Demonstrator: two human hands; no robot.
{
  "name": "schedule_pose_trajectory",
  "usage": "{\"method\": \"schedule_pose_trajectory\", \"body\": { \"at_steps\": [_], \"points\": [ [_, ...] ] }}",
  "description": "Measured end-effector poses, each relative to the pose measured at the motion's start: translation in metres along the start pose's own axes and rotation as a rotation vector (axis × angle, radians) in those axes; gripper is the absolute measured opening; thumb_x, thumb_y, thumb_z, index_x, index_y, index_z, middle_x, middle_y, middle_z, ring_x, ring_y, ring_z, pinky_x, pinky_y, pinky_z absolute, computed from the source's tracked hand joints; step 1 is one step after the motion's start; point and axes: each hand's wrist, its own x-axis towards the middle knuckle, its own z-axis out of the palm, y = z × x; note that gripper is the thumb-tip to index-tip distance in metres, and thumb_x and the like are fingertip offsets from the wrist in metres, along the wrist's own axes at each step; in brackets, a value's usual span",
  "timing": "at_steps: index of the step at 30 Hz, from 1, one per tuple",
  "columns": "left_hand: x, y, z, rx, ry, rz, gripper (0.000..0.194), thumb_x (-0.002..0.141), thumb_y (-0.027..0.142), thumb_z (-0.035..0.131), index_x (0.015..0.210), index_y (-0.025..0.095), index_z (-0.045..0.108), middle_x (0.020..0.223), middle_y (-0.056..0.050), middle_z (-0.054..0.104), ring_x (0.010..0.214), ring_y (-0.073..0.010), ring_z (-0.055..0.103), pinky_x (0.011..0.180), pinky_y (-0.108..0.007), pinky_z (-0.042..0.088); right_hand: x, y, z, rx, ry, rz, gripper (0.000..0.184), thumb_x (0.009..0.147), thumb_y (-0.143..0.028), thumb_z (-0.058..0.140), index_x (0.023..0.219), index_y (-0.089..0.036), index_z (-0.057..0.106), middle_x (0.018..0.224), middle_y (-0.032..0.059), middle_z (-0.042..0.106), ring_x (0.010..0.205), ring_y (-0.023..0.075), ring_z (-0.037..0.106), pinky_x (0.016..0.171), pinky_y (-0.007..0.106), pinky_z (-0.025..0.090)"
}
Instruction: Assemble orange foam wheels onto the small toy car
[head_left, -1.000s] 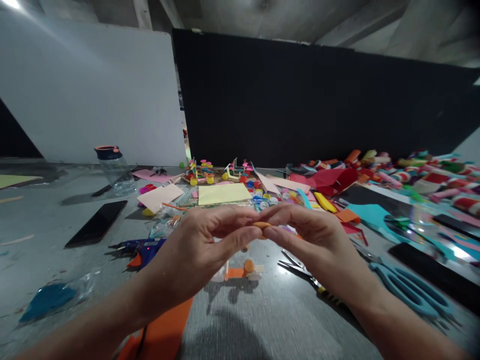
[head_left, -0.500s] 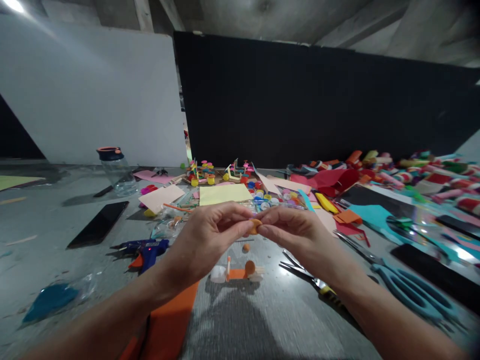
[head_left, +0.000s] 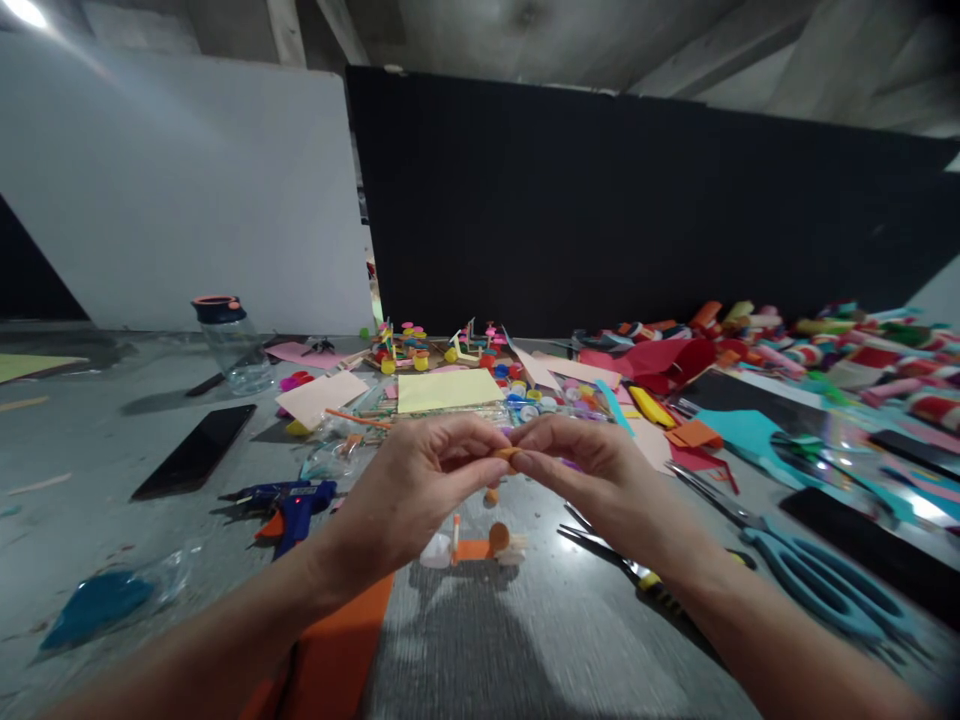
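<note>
Between the fingertips of both hands is a small orange disc (head_left: 507,454), seen nearly edge-on and mostly hidden by the fingers; its material is unclear. My left hand (head_left: 424,480) pinches it from the left, and my right hand (head_left: 600,470) pinches its right side. Just below them on the table lies a small orange ball-like piece (head_left: 491,496). Nearer to me stands a little model vehicle (head_left: 474,549) with an orange body, whitish round parts at its ends and a brownish-orange disc standing up on it.
To the left lie a blue glue gun (head_left: 296,505), a phone (head_left: 196,450), a water bottle (head_left: 234,345) and an orange sheet (head_left: 341,650). Scissors (head_left: 802,570) and black-bladed snips (head_left: 622,560) rest at the right. Paper scraps, a yellow sheet (head_left: 450,390) and colourful toy models (head_left: 405,347) fill the back.
The orange disc has tilted from showing its face to nearly edge-on. Both hands keep their pinch and have barely shifted.
</note>
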Motion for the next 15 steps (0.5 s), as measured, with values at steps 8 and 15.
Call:
{"method": "schedule_pose_trajectory", "body": {
  "at_steps": [8,15],
  "points": [
    [-0.0016,0.0006,-0.0022,0.09,-0.001,0.029,0.016,0.089,0.026,0.068,0.103,0.02,0.075,0.09,-0.001,0.079,0.083,-0.0153,0.074,0.075,-0.024,0.058,0.0006,0.005,-0.0017,0.007,-0.014,0.02,0.021,0.092,-0.042,0.065,0.089,-0.022,0.073,0.091,0.0025,0.074,0.086,0.0176,0.067,0.076,0.031,0.052],
    [-0.0006,0.0051,-0.0028,0.143,-0.028,0.023,0.017,0.091,0.031,0.067,0.102,0.021,0.074,0.097,-0.001,0.078,0.089,-0.0148,0.072,0.079,-0.022,0.055,0.0011,0.005,-0.0002,-0.057,0.003,0.003,0.024,0.091,-0.043,0.067,0.085,-0.021,0.073,0.088,0.0028,0.074,0.083,0.0179,0.068,0.076,0.032,0.053]
  ]
}}
